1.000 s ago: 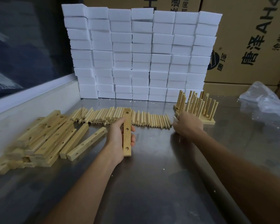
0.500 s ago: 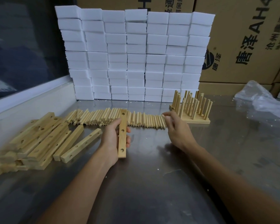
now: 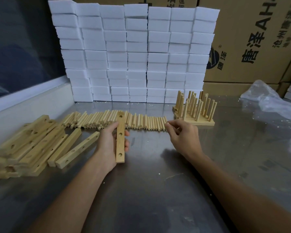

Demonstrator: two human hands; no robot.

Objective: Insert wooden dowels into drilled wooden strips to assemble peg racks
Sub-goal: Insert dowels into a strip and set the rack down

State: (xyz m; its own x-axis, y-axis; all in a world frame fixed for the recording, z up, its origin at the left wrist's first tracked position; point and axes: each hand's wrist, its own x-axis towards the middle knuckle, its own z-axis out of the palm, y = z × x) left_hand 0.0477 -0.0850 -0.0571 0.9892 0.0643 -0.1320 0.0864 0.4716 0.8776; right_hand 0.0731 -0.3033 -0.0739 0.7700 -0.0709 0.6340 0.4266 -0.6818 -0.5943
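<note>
Since the right hand (image 3: 183, 135) left the finished racks (image 3: 194, 111), its curled fingers now touch the dowel row's (image 3: 117, 121) right end; the left hand (image 3: 111, 145) still clamps the empty strip (image 3: 120, 140).

- The pile of pale drilled wooden strips (image 3: 25, 145) runs off the left edge, its near end blurred.
- The single drilled wooden strip (image 3: 120, 138) in the left hand (image 3: 110, 145) covers several loose round wooden dowels (image 3: 141, 121) behind it.
- The right hand's (image 3: 183, 137) fingertips (image 3: 168, 122) sit at the row's end; whether they pinch a dowel cannot be told.
- The brown cardboard cartons (image 3: 252, 39) are cropped, their print partly cut off.
- The crumpled clear plastic bag (image 3: 269, 101) leaves the right edge.
</note>
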